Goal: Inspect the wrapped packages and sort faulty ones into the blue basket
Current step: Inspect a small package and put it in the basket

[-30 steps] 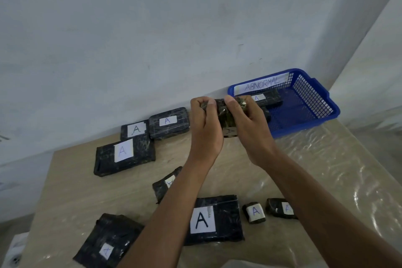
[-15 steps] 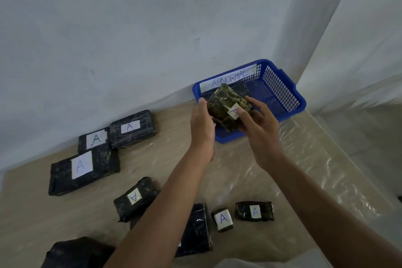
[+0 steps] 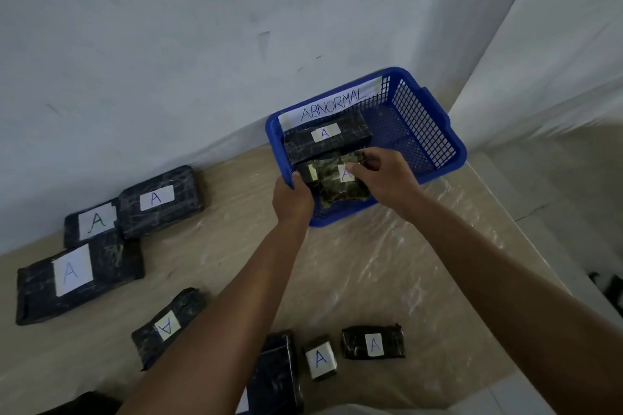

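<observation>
The blue basket [image 3: 435, 131] is sitting at the far right of the worktop [image 3: 387, 273] against the wall, its far side wearing a white strip lettered ABNORMAL. Inside it, a black wrapped package [image 3: 325, 140] is lying along the far wall with its long axis running left to right and its "A" label facing up.

In front of that one, a greenish wrapped package [image 3: 333, 185] is resting in the near left part of the basket, label side up, its long axis running roughly from the basket's left wall toward the near right corner. The right hand [image 3: 382, 178] is reaching over it from the right, thumb and forefinger closing in a pinch at the package's top edge beside its white "A" label. The left hand [image 3: 292, 200] is gripping the basket's near left rim, fingers [image 3: 296, 178] curling over the edge.

Other black packages are lying on the worktop. Three are grouped at the far left: a large one [image 3: 79, 276] nearest, with two smaller ones [image 3: 160, 200] behind it, all with "A" labels up. A slanted package [image 3: 170, 325] is lying just left of the left forearm, its label reading upside down. Near the front edge, a small package [image 3: 320, 359] and a wider one [image 3: 372, 344] are sitting side by side, just apart.
</observation>
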`<state>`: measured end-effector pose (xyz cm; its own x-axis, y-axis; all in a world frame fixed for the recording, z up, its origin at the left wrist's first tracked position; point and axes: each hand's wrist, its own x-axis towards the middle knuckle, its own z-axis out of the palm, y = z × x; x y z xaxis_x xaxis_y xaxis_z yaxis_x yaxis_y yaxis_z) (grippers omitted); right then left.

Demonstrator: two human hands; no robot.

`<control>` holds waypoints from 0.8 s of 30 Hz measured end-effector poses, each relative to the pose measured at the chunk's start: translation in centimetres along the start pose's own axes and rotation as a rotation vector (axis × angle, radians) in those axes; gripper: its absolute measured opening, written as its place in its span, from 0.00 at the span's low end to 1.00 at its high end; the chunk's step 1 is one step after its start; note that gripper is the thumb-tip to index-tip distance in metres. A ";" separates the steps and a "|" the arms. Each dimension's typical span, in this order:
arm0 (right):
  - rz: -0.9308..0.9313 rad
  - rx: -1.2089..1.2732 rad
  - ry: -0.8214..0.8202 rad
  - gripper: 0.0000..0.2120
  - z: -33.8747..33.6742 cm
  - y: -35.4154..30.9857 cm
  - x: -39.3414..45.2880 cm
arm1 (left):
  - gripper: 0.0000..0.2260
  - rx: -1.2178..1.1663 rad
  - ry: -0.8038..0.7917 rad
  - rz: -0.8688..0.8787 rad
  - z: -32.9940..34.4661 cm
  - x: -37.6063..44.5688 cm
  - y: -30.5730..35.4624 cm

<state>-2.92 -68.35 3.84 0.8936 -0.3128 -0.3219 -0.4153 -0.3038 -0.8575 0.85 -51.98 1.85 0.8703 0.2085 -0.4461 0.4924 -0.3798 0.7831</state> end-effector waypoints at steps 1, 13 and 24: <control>0.000 -0.039 -0.024 0.14 0.3 0.1 0.5 | 0.17 -0.005 0.010 -0.007 0.1 0.5 -0.4; 0.093 -0.327 -0.286 0.13 2.6 0.9 4.6 | 0.15 0.000 0.067 0.040 1.1 1.6 -1.8; 0.157 -0.202 -0.361 0.08 0.0 0.5 5.2 | 0.14 0.002 0.075 0.065 1.5 1.8 -2.4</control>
<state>1.47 -70.16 1.75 0.8044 -0.0461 -0.5924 -0.5439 -0.4582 -0.7030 1.23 -52.04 -1.53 0.8984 0.2502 -0.3609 0.4351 -0.3962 0.8085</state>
